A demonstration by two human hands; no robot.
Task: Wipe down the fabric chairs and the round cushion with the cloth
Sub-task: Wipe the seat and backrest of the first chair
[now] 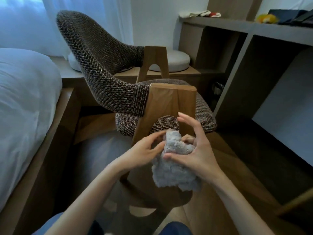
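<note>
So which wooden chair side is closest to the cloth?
The near side, directly behind the cloth; the other side stands beyond the seat.

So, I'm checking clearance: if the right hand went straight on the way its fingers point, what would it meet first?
Probably the chair's wooden upright, just beyond the raised fingers of the right hand; the woven seat sits behind. Depth is unclear.

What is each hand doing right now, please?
Left hand: pinches the cloth.
Right hand: holds the same cloth, thumb on it.

Left hand (144,150) and right hand (196,153) close together, fingers (198,130) around the cloth (174,173).
</note>
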